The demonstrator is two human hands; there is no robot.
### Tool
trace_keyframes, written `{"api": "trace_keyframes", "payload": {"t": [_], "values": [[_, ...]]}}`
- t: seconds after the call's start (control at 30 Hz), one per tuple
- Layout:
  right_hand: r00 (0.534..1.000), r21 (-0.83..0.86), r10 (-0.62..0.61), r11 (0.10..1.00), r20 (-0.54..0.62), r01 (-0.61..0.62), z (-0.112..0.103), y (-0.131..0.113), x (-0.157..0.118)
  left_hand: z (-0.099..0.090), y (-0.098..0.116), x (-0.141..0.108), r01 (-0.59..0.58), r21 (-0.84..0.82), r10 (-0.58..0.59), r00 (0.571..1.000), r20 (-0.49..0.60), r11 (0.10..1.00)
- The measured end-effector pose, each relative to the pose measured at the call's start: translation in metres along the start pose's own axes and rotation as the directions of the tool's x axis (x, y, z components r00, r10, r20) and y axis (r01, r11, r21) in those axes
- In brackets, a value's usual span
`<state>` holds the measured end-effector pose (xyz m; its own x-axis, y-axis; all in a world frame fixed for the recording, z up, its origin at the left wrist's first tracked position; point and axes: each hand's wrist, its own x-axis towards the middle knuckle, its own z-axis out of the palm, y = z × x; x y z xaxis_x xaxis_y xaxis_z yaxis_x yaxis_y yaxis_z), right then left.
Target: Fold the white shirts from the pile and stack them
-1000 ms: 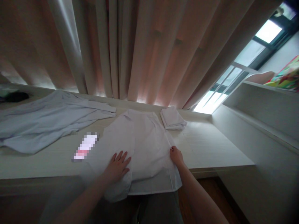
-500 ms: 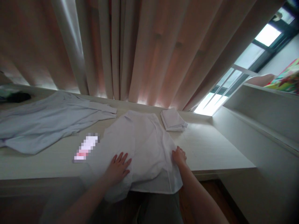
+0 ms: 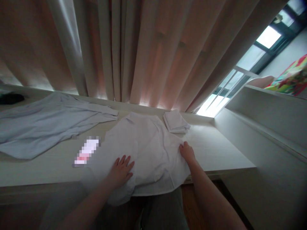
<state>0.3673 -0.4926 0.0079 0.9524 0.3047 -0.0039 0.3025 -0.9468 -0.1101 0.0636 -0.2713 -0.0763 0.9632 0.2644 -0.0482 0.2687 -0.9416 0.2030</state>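
A white shirt (image 3: 151,153) lies spread on the desk, its collar end toward the curtain and its hem hanging over the front edge. My left hand (image 3: 121,171) rests flat on it with fingers spread, left of the middle. At the shirt's right edge, my right hand (image 3: 187,152) is closed on the cloth, pinching it and drawing it out to the right. The fingertips of that hand are partly hidden. Just beyond the right side of the shirt sits a folded white cloth bundle (image 3: 176,122).
Another pale garment (image 3: 48,124) stretches over the left of the desk (image 3: 223,153). A blurred-out phone-like object (image 3: 86,151) lies left of the shirt. Curtains (image 3: 158,57) hang behind. On the right rises a white panel (image 3: 259,140) with colourful fabric (image 3: 290,76) above.
My right hand has moved slightly up and right, pulling the shirt's right edge outward. My left hand stays almost in place. The view has shifted a little.
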Motion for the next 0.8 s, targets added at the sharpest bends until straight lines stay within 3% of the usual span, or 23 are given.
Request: {"api": "trace_keyframes", "payload": {"t": [0.13, 0.2, 0.23, 0.27, 0.37, 0.4, 0.43, 0.47, 0.5, 0.57, 0.63, 0.67, 0.8], "values": [[0.976, -0.012, -0.207, 0.978, -0.075, 0.206, -0.032, -0.053, -0.026, -0.010, 0.005, 0.006, 0.012, -0.073, -0.013, 1.000, -0.016, 0.997], [0.917, 0.046, -0.398, 0.916, -0.024, 0.398, -0.033, -0.087, -0.053, -0.015, 0.009, 0.014, 0.027, -0.177, -0.041, 0.996, -0.076, 0.984], [0.859, 0.097, -0.512, 0.856, 0.016, 0.508, -0.028, -0.103, -0.068, -0.017, 0.010, 0.018, 0.052, -0.257, -0.082, 0.991, -0.110, 0.965], [0.766, 0.169, -0.638, 0.765, 0.073, 0.621, -0.022, -0.117, -0.083, -0.018, 0.012, 0.023, 0.088, -0.355, -0.141, 0.982, -0.126, 0.931], [0.430, 0.416, -0.858, 0.513, 0.282, 0.751, 0.004, -0.145, -0.120, -0.015, 0.014, 0.033, 0.239, -0.678, -0.332, 0.943, -0.008, 0.695], [0.365, 0.470, -0.877, 0.477, 0.313, 0.743, 0.013, -0.150, -0.126, -0.013, 0.014, 0.033, 0.291, -0.760, -0.369, 0.926, 0.073, 0.581], [0.335, 0.500, -0.882, 0.465, 0.331, 0.730, 0.020, -0.152, -0.130, -0.010, 0.013, 0.033, 0.339, -0.818, -0.390, 0.907, 0.155, 0.464], [0.353, 0.504, -0.876, 0.480, 0.329, 0.718, 0.025, -0.153, -0.129, -0.007, 0.013, 0.032, 0.382, -0.853, -0.401, 0.887, 0.230, 0.357], [0.405, 0.490, -0.860, 0.509, 0.310, 0.708, 0.029, -0.152, -0.126, -0.004, 0.013, 0.030, 0.419, -0.865, -0.406, 0.867, 0.290, 0.276], [0.536, 0.422, -0.806, 0.590, 0.252, 0.689, 0.032, -0.146, -0.115, 0.000, 0.015, 0.026, 0.473, -0.857, -0.412, 0.836, 0.363, 0.205], [0.643, 0.327, -0.739, 0.669, 0.202, 0.667, 0.032, -0.137, -0.102, 0.002, 0.019, 0.025, 0.499, -0.839, -0.418, 0.824, 0.383, 0.215], [0.673, 0.284, -0.714, 0.698, 0.193, 0.658, 0.032, -0.131, -0.097, 0.002, 0.022, 0.025, 0.508, -0.828, -0.421, 0.822, 0.385, 0.236], [0.682, 0.219, -0.683, 0.730, 0.261, 0.647, 0.041, -0.112, -0.097, 0.001, 0.033, 0.032, 0.519, -0.758, -0.425, 0.835, 0.350, 0.396]]}}
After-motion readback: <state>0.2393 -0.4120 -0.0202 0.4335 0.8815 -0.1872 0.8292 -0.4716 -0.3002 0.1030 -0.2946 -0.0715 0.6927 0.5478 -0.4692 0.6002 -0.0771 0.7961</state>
